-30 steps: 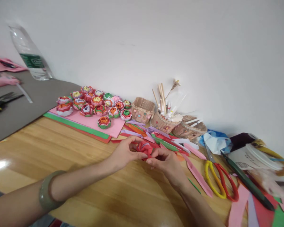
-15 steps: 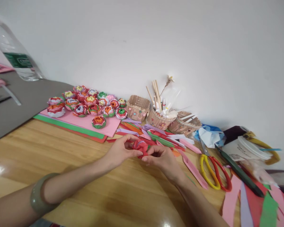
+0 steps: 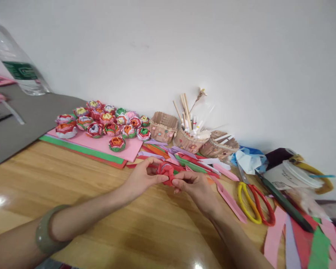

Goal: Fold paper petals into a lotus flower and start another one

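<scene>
A red paper flower (image 3: 166,171) is held between my two hands above the wooden table, with a bit of green showing at its right side. My left hand (image 3: 145,175) grips its left side, thumb in front and fingers behind. From the right, my right hand (image 3: 193,186) pinches the flower's lower edge between thumb and forefinger. Just behind the hands lie folded paper strips (image 3: 190,162) in red, green, pink, purple and white. Finished-looking paper flowers (image 3: 111,129) stand in rows on pink paper (image 3: 131,148) at the left.
Three decorated baskets (image 3: 164,129) stand along the wall, the middle one holding sticks. At the right lie scissors (image 3: 254,201), a dark green long tool (image 3: 287,203), a white tub (image 3: 291,177) and cut paper pieces (image 3: 274,235). A plastic bottle (image 3: 22,71) stands at the far left.
My right hand has shifted slightly and its fingers have changed their pinch on the red flower, which is turned a little. My left hand stays nearly still.
</scene>
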Action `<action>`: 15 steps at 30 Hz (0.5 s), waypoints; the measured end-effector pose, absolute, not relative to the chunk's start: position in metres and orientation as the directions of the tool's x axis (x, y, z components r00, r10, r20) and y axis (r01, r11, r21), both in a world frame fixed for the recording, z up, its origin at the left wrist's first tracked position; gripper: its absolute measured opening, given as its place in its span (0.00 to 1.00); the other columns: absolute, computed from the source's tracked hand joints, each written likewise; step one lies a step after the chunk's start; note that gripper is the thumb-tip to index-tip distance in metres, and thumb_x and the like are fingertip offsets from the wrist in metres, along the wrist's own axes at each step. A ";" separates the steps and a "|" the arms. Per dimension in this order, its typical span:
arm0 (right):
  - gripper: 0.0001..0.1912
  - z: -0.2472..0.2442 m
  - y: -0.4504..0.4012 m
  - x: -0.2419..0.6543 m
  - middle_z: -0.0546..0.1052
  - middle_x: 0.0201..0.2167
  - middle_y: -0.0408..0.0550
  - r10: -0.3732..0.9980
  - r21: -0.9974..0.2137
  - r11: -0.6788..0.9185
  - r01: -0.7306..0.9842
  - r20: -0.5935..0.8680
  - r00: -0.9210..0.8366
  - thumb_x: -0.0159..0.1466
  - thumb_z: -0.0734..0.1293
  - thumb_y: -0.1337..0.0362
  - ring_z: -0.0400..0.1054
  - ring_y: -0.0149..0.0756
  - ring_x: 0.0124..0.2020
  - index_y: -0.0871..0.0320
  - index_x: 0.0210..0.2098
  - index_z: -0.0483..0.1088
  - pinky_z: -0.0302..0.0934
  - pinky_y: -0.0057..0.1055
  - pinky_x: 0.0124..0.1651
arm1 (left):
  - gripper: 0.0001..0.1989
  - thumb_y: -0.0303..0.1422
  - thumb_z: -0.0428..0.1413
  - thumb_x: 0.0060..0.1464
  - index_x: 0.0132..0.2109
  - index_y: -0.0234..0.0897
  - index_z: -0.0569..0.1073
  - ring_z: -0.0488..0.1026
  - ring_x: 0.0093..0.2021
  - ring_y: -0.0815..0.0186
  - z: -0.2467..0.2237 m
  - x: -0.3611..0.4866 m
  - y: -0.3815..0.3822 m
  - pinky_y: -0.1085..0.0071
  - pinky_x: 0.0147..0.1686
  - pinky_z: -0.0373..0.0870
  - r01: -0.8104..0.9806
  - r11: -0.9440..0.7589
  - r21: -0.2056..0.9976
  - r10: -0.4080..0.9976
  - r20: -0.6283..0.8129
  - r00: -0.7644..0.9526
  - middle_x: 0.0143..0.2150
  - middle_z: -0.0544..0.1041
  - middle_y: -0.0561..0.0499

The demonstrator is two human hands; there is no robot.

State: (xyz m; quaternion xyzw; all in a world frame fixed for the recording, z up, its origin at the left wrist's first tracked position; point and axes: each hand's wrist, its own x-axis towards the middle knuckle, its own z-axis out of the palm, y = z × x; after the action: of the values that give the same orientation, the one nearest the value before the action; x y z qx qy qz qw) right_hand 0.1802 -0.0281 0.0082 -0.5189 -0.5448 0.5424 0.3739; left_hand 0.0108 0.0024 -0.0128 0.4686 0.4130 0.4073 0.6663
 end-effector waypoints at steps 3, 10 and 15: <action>0.13 0.007 -0.028 0.180 0.73 0.20 0.42 0.982 -0.987 -0.117 0.111 -0.132 -0.137 0.54 0.68 0.54 0.64 0.27 0.22 0.59 0.27 0.75 0.58 0.25 0.28 | 0.17 0.32 0.65 0.35 0.35 0.34 0.70 0.72 0.38 0.62 -0.014 0.010 0.003 0.64 0.42 0.66 -0.170 0.232 0.958 0.940 -0.176 0.291 0.35 0.76 0.49; 0.13 0.005 -0.031 0.174 0.69 0.20 0.41 0.998 -0.967 -0.001 0.253 0.013 0.053 0.53 0.69 0.56 0.62 0.28 0.21 0.60 0.25 0.69 0.56 0.24 0.24 | 0.16 0.34 0.64 0.38 0.35 0.33 0.70 0.71 0.39 0.63 -0.015 0.010 0.005 0.65 0.44 0.65 -0.224 0.208 0.952 0.963 -0.159 0.216 0.37 0.75 0.48; 0.06 0.002 -0.037 0.169 0.75 0.23 0.45 0.953 -0.789 0.245 0.563 0.302 0.009 0.58 0.65 0.64 0.66 0.31 0.23 0.59 0.27 0.71 0.60 0.26 0.25 | 0.20 0.30 0.66 0.31 0.33 0.36 0.66 0.72 0.36 0.63 -0.016 0.014 0.001 0.63 0.40 0.67 -0.213 0.171 0.962 0.974 -0.132 0.187 0.32 0.74 0.53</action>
State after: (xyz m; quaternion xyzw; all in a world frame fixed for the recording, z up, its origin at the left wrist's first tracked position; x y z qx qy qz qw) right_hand 0.1693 -0.0373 0.0019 -0.5697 -0.6654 0.2301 0.4239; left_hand 0.0137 0.0013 -0.0157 0.4404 0.4317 0.4695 0.6319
